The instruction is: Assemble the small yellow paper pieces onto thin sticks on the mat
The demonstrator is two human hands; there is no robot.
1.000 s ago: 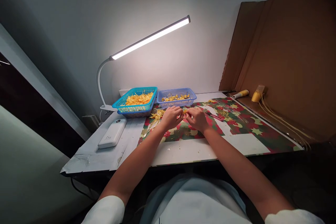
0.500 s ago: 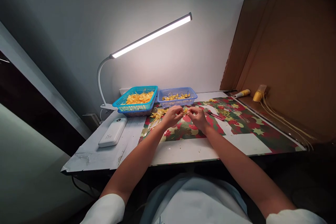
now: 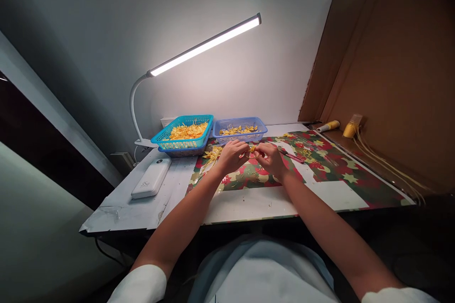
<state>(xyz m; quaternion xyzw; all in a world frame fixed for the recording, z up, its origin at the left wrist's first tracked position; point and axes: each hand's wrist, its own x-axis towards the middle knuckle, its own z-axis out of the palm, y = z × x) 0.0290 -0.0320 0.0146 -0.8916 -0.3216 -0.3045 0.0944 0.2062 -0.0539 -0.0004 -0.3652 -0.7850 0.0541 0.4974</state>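
My left hand (image 3: pixel 232 156) and my right hand (image 3: pixel 270 158) are close together over the patterned mat, fingers pinched. Between their fingertips is a small yellow ribbon-like piece (image 3: pixel 252 150), with a thin cord curving in a loop beneath it. Its exact kind is too small to make out. Left of my left hand, a bunch of yellow pieces with long thin cords (image 3: pixel 212 155) lies on the mat. A slim red-handled tool (image 3: pixel 294 156) rests just right of my right hand.
Behind my hands stand a turquoise basket (image 3: pixel 177 143) of yellow strips, stacked on another basket, and a blue-violet basket (image 3: pixel 240 138) of yellow pieces. A white power bank (image 3: pixel 152 179) lies left, under a lit lamp (image 3: pixel 206 47). Cord spools (image 3: pixel 350 129) sit right, beside cardboard (image 3: pixel 391 71).
My hands have shifted slightly, and a cord loop now shows below the yellow piece between them. The camera view has moved a little; the things on the table stay in place.
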